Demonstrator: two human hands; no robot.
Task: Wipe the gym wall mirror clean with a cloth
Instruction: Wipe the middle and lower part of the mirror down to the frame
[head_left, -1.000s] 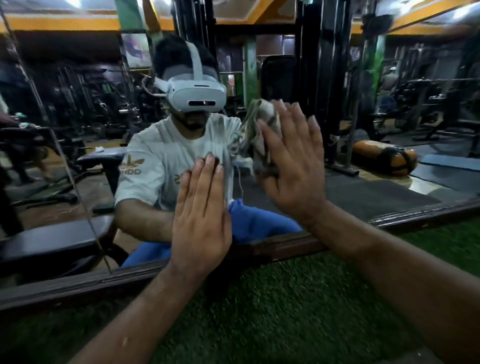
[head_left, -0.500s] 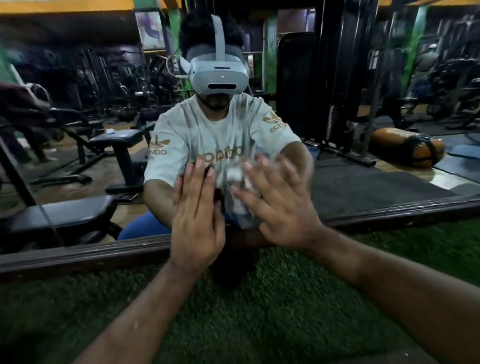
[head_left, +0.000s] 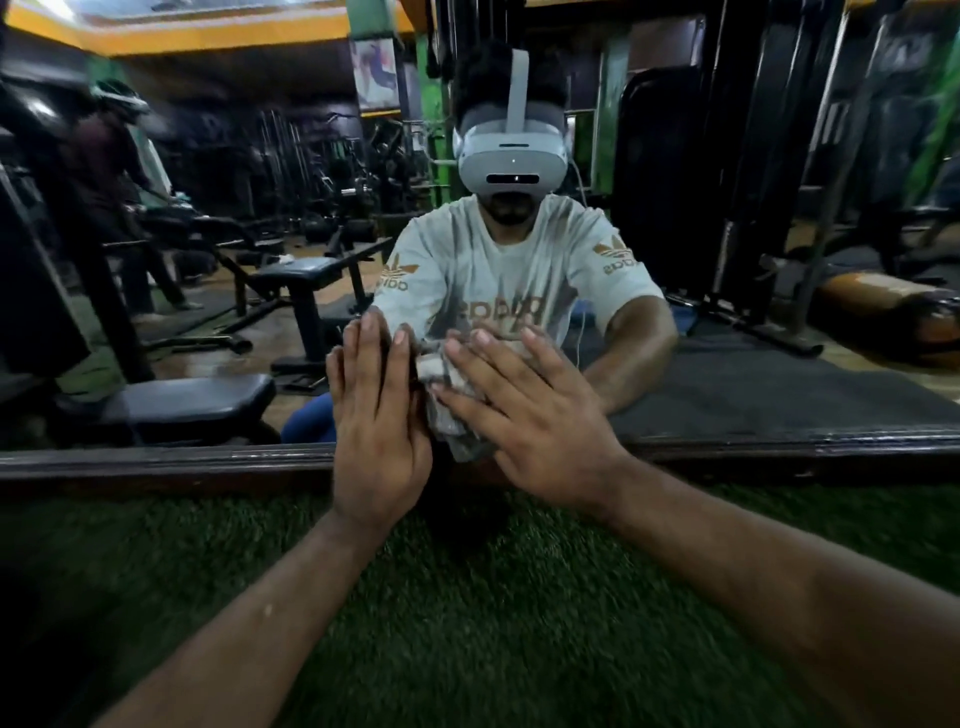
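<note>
Grey cloth (head_left: 451, 410): bunched flat against the mirror (head_left: 208, 260), low down near its frame (head_left: 156, 460), so that's the strip getting wiped
right hand (head_left: 530, 415): fingers straight and spread, pressing the cloth onto the glass, no curl round it
left hand (head_left: 376, 410): flat on the glass just left of the cloth, holding nothing, probably bracing

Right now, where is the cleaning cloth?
In the head view, the cloth is pressed flat against the mirror under the right hand, low on the glass just above the bottom frame, beside the left hand.
</note>
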